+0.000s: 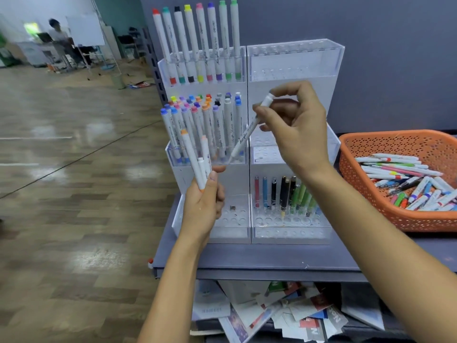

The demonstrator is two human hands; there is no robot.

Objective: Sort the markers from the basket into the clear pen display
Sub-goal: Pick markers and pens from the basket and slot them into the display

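The clear pen display (294,60) stands in tiers on a grey shelf. Its top left tier holds a row of white markers (197,40), and the middle left tier is packed with several more (205,120). My right hand (299,129) pinches a white-capped marker (249,128), tilted with its lower tip at the front right corner of the middle left tier. Lower down, my left hand (204,206) grips three markers (197,162) in front of that tier. The orange basket (385,144) at the right holds several loose markers (408,179).
The lower right tier holds several coloured pens (284,191). The upper right tiers (294,154) and the lower left tier show empty holes. Papers and booklets (279,310) lie on the shelf below. A person stands far back left across the wood floor (74,194).
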